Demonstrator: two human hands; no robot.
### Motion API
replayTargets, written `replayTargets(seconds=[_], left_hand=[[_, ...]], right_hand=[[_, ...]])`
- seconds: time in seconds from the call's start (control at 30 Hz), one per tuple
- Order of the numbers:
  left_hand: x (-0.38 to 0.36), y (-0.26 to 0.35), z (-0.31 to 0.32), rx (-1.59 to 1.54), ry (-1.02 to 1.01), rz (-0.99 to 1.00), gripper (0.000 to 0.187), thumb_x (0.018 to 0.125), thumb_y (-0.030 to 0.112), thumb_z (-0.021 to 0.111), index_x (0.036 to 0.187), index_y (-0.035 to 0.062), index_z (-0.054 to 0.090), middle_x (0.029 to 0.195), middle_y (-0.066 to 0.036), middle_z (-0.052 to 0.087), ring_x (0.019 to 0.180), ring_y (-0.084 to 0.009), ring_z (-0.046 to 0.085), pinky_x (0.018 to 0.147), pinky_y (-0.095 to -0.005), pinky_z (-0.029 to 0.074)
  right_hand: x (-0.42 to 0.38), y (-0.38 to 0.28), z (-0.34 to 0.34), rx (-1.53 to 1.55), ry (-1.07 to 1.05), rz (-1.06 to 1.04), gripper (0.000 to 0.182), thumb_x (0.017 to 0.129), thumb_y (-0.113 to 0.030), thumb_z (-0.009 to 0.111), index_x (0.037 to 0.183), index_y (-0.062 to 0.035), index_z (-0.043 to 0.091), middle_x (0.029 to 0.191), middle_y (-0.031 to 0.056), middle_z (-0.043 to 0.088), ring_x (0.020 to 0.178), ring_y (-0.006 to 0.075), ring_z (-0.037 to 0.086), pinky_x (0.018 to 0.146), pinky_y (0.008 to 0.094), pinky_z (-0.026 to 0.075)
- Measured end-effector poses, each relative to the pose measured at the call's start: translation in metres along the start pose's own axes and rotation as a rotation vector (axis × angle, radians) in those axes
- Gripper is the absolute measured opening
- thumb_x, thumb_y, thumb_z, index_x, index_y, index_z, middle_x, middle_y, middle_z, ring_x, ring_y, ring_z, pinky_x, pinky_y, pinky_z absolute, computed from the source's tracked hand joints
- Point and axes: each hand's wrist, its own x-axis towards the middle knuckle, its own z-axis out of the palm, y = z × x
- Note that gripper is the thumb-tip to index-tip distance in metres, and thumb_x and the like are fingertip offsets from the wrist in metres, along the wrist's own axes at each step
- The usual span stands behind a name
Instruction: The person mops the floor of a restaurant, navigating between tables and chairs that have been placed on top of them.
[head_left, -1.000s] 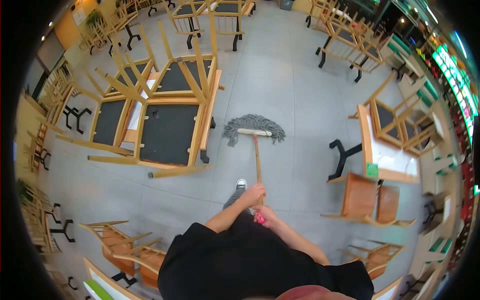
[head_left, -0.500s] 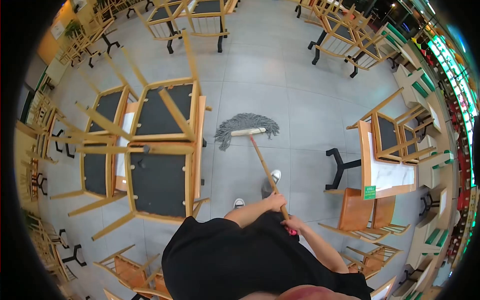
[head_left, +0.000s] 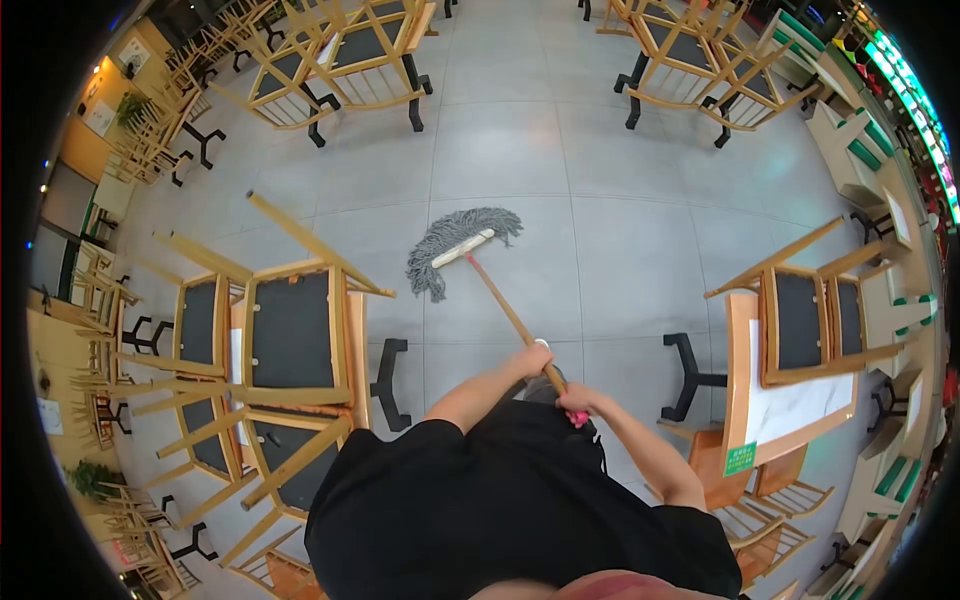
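A mop (head_left: 505,308) slants from my body to the floor, its long wooden handle ending in a white bar and a spread of grey strands. The mop head (head_left: 447,240) lies flat on the grey tiles ahead and slightly left. My left hand (head_left: 532,360) is wrapped round the handle, lower down the shaft. Near the top end, by a pink-red piece, my right hand (head_left: 577,398) closes on the same handle. One of my shoes shows partly behind the left hand.
On the left, upturned chairs (head_left: 290,330) rest on a table, legs jutting toward the aisle. A table (head_left: 740,380) with upturned chairs stands on the right, its black foot (head_left: 683,380) reaching inward. More stacked tables are farther ahead; bench seats (head_left: 850,150) line the right.
The mop head has swung left and turned, its bar now slanting more steeply. The side tables sit lower in view and the far ones nearer, as I have moved forward. Both hands keep their grip.
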Motion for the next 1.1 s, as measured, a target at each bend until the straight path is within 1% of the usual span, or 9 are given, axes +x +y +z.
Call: replayTargets(seconds=[0.07,0.17,0.27,0.37,0.53,0.67,0.87,0.97,1.1], left_hand=[[0.039,-0.025,-0.032,0.004,0.040,-0.079,0.017,0.069,0.015,0.064,0.080,0.0091,0.053,0.088,-0.010,0.056,0.094,-0.0302,0.052,0.077,-0.0413,0.044],[0.087,-0.070,-0.065,-0.038,0.264,-0.163,0.018,0.069,0.015,0.064,0.081,0.0067,0.054,0.090,-0.011,0.056,0.093,-0.0317,0.052,0.078,-0.0394,0.044],[0.114,-0.092,-0.135,-0.090,0.228,-0.230,0.024,0.070,0.017,0.068,0.087,0.0072,0.055,0.099,-0.011,0.057,0.101,-0.0278,0.051,0.082,-0.0395,0.045],[0.143,-0.119,-0.186,-0.135,0.181,-0.255,0.024,0.071,0.018,0.068,0.087,0.0065,0.055,0.099,-0.012,0.056,0.103,-0.0280,0.050,0.085,-0.0388,0.044],[0.197,-0.177,-0.234,-0.179,0.259,-0.300,0.024,0.073,0.018,0.067,0.088,0.0051,0.056,0.099,-0.012,0.057,0.104,-0.0299,0.049,0.087,-0.0386,0.042],[0.236,-0.243,-0.299,-0.213,0.275,-0.274,0.025,0.075,0.024,0.064,0.089,0.0051,0.058,0.099,-0.012,0.058,0.101,-0.0316,0.052,0.088,-0.0393,0.041],[0.272,-0.384,-0.412,-0.222,0.181,-0.169,0.031,0.075,0.031,0.059,0.093,0.0051,0.059,0.094,-0.014,0.061,0.096,-0.0314,0.056,0.088,-0.0402,0.039],[0.248,-0.445,-0.487,-0.380,0.201,-0.263,0.029,0.076,0.029,0.059,0.092,0.0053,0.059,0.094,-0.015,0.061,0.096,-0.0311,0.056,0.087,-0.0408,0.039],[0.216,-0.517,-0.521,-0.379,0.452,-0.318,0.022,0.076,0.023,0.057,0.091,0.0072,0.056,0.095,-0.013,0.058,0.096,-0.0308,0.053,0.087,-0.0405,0.037]], right_hand=[[0.019,-0.040,-0.053,-0.033,-0.021,0.020,0.016,0.078,-0.008,0.054,0.073,0.0063,0.049,0.055,0.0092,0.051,0.043,0.0163,0.052,0.038,0.0332,0.047],[0.055,-0.099,-0.125,-0.113,-0.089,0.028,0.014,0.077,-0.007,0.056,0.076,0.0058,0.049,0.057,0.0096,0.051,0.044,0.0179,0.052,0.041,0.0336,0.049],[0.057,-0.166,-0.184,-0.207,-0.152,0.075,0.014,0.077,-0.007,0.058,0.078,0.0048,0.050,0.058,0.0094,0.051,0.046,0.0186,0.052,0.045,0.0337,0.050],[0.079,-0.219,-0.234,-0.306,-0.220,0.089,0.016,0.076,-0.008,0.060,0.077,0.0039,0.049,0.059,0.0090,0.051,0.049,0.0188,0.052,0.048,0.0342,0.051],[0.127,-0.293,-0.315,-0.495,-0.328,0.196,0.016,0.075,-0.010,0.062,0.078,0.0013,0.050,0.061,0.0085,0.051,0.051,0.0186,0.053,0.051,0.0353,0.053],[0.156,-0.387,-0.367,-0.673,-0.270,0.263,0.016,0.073,-0.010,0.062,0.083,-0.0043,0.050,0.060,0.0064,0.049,0.050,0.0169,0.052,0.051,0.0349,0.053],[0.206,-0.563,-0.416,-0.817,-0.231,0.281,0.020,0.070,-0.008,0.058,0.089,-0.0066,0.051,0.060,0.0033,0.047,0.050,0.0145,0.051,0.047,0.0323,0.050],[0.226,-0.662,-0.420,-0.953,-0.118,0.211,0.016,0.067,-0.007,0.054,0.082,-0.0019,0.053,0.059,0.0061,0.051,0.047,0.0162,0.051,0.047,0.0320,0.051],[0.263,-0.769,-0.401,-1.093,-0.189,0.217,0.016,0.067,-0.008,0.056,0.081,-0.0027,0.053,0.056,0.0043,0.049,0.045,0.0151,0.049,0.045,0.0323,0.050]])
